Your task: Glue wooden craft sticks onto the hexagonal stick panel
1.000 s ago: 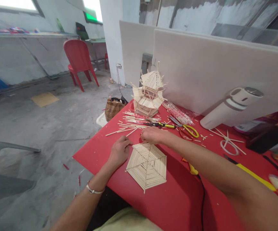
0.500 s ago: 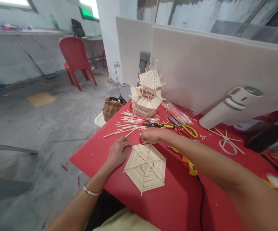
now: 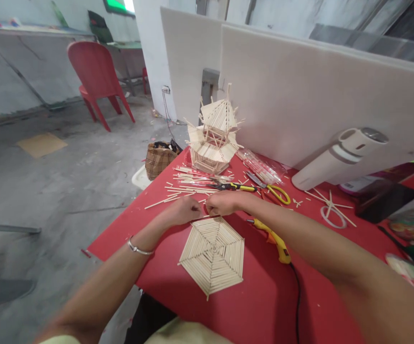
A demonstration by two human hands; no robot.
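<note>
A hexagonal panel of thin wooden sticks (image 3: 212, 258) lies flat on the red tabletop, its sticks laid in rings around the centre. Just past its far edge, my left hand (image 3: 185, 210) is closed with fingertips pinched together. Close beside it, my right hand (image 3: 223, 203) is curled shut at the panel's far corner. Whatever the fingertips hold is too small or hidden to make out. Right of the panel rests a yellow hot glue gun (image 3: 273, 239), under my right forearm. Loose wooden sticks (image 3: 181, 191) lie beyond my hands.
Behind the sticks stands a tiered stick-built pagoda model (image 3: 216, 138). Yellow-handled pliers (image 3: 240, 187), scissors (image 3: 276, 193) and a bag of sticks (image 3: 260, 165) lie nearby. A white flask (image 3: 335, 160) leans on the pale board (image 3: 300, 95). Crossed sticks (image 3: 332, 208) lie at right.
My left hand has moved away from the panel's left corner and closer to my right hand, with its fingers more curled. The view has shifted slightly; the panel stays on the table.
</note>
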